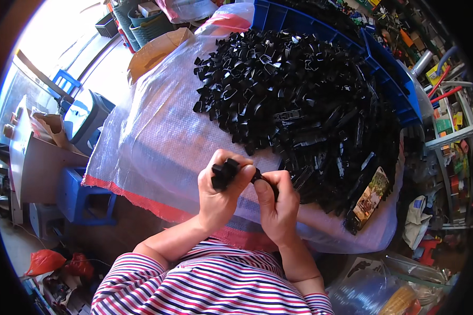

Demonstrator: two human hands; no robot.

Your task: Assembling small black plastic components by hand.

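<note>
Both hands meet in front of my body, above the white woven sheet (157, 126). My left hand (218, 194) is closed around several small black plastic parts (225, 174), which stick out past the fingers. My right hand (279, 207) pinches a black plastic piece (257, 176) between thumb and fingers, right against the left thumb; most of that piece is hidden. Just beyond the hands lies a large heap of black plastic parts (278, 79), small clips at the far side and longer strips nearer on the right.
A phone with a lit picture (372, 195) leans on the heap's near right edge. Blue plastic crates (310, 23) stand behind it. To the left are a blue stool (81, 197) and a grey bin (92, 118). Crowded shelves (452, 136) line the right side.
</note>
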